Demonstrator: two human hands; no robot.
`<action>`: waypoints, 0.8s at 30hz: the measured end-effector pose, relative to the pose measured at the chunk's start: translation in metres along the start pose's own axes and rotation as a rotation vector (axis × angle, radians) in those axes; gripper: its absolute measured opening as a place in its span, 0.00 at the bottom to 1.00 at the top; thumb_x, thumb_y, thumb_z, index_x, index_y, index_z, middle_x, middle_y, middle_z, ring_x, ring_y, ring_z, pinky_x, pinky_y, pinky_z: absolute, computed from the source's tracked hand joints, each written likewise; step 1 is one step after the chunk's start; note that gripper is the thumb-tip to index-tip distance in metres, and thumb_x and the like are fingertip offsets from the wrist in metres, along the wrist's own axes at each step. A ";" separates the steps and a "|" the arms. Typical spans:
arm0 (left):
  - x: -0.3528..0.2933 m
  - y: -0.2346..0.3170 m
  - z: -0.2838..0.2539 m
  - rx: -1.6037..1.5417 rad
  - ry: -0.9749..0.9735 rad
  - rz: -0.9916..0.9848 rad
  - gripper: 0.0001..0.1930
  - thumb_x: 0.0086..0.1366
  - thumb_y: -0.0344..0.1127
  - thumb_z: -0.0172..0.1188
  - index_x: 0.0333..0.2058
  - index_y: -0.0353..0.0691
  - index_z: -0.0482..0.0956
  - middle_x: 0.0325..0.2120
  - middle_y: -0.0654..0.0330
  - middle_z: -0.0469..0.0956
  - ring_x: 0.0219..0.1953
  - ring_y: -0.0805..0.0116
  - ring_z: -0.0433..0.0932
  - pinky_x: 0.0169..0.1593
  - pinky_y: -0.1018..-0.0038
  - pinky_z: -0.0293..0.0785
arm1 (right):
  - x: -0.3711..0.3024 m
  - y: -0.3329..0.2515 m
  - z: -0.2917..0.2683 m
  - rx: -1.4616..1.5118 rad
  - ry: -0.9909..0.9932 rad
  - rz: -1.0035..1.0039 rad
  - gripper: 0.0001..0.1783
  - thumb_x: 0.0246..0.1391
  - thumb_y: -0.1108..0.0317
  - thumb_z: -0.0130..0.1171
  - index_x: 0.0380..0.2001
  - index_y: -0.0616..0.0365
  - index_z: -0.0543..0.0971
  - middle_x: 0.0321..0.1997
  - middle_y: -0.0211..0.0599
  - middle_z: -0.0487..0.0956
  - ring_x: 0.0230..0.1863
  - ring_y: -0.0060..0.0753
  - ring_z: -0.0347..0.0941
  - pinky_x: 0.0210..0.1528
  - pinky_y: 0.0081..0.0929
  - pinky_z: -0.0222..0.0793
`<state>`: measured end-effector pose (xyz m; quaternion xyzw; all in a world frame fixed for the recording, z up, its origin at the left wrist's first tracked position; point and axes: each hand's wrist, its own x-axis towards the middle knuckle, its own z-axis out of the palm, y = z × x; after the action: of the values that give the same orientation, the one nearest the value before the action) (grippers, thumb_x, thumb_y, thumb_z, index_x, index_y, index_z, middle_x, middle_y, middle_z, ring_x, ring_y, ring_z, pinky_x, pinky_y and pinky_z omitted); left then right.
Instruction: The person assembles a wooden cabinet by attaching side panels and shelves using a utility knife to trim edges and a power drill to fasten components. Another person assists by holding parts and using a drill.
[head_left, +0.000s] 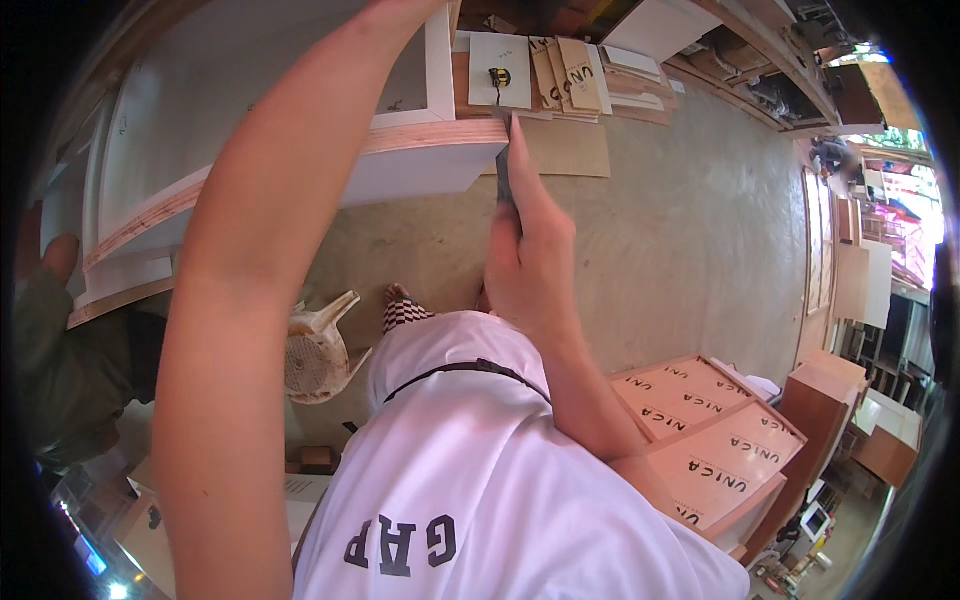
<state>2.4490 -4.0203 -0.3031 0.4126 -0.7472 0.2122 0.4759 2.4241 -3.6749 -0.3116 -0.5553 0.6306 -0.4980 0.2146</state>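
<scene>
My right hand (538,245) is closed around a long, narrow dark flat tool (504,180), whose exact kind I cannot make out. The tool stands against the corner of a white cabinet frame (430,165) with a bare plywood edge (430,135). Up across the cabinet reaches my left forearm (300,140), and the hand at its end lies beyond the top of the picture. Just past the cabinet corner, a yellow and black tape measure (500,78) rests on a white board (515,50).
Stacked wooden offcuts (575,75) lie beside the tape measure. A worn plastic stool (318,350) stands on the concrete floor (680,230) to the left of my legs. Printed wooden panels (700,430) are at the lower right. Another person in dark green (75,370) is at the left edge.
</scene>
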 end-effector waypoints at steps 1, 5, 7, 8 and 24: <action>0.000 0.001 0.000 0.000 0.013 0.003 0.40 0.59 0.25 0.63 0.70 0.59 0.67 0.67 0.49 0.65 0.75 0.44 0.59 0.79 0.38 0.47 | -0.005 0.006 0.002 -0.017 0.034 -0.065 0.41 0.59 0.87 0.42 0.78 0.62 0.65 0.47 0.51 0.83 0.39 0.31 0.74 0.49 0.23 0.72; -0.003 0.001 0.001 0.051 0.018 -0.012 0.34 0.66 0.29 0.61 0.70 0.60 0.68 0.66 0.50 0.66 0.75 0.45 0.59 0.79 0.38 0.49 | 0.007 -0.004 -0.003 0.053 -0.050 0.075 0.47 0.52 0.90 0.44 0.79 0.62 0.63 0.63 0.61 0.78 0.60 0.55 0.74 0.61 0.32 0.71; 0.002 -0.003 0.003 0.035 0.044 0.001 0.30 0.71 0.33 0.60 0.69 0.61 0.68 0.66 0.51 0.66 0.74 0.45 0.59 0.78 0.37 0.50 | 0.011 -0.010 -0.007 0.096 -0.095 0.125 0.50 0.49 0.92 0.44 0.80 0.61 0.62 0.71 0.66 0.75 0.71 0.68 0.73 0.69 0.37 0.71; 0.001 -0.004 0.004 0.044 0.046 0.008 0.28 0.73 0.34 0.59 0.69 0.60 0.68 0.66 0.51 0.66 0.74 0.45 0.59 0.78 0.37 0.50 | -0.001 -0.006 -0.007 0.084 -0.078 0.056 0.50 0.49 0.92 0.44 0.80 0.61 0.62 0.72 0.66 0.75 0.72 0.69 0.72 0.70 0.37 0.70; 0.004 -0.010 0.005 0.173 0.021 0.132 0.24 0.79 0.42 0.52 0.71 0.54 0.67 0.65 0.47 0.67 0.72 0.42 0.59 0.76 0.41 0.52 | -0.008 0.002 0.011 0.194 0.117 -0.021 0.50 0.51 0.92 0.42 0.80 0.54 0.64 0.74 0.57 0.74 0.79 0.65 0.62 0.61 0.28 0.72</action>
<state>2.4534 -4.0312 -0.3029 0.3996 -0.7467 0.3111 0.4313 2.4347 -3.6719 -0.3205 -0.5085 0.5850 -0.5905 0.2247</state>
